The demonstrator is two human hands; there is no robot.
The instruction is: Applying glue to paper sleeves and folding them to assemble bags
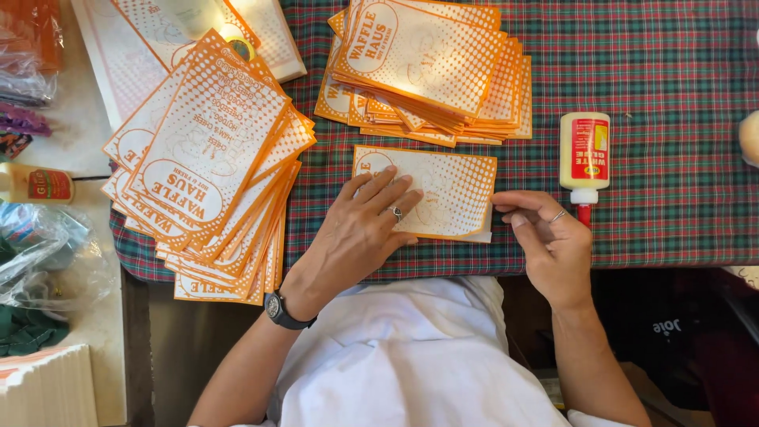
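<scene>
In the head view, an orange-and-white paper bag (pixel 443 190) is pressed flat on the plaid tablecloth (pixel 672 95) by the left hand (pixel 360 229), fingers spread. Its right edge is pinched by the right hand (pixel 549 237); a glue bottle (pixel 584 154) lies nearby.

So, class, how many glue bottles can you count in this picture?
2. One white glue bottle lies on the checked cloth, just beyond the right hand. A second glue bottle lies at the far left edge. Others may be hidden beneath the clutter.
</scene>
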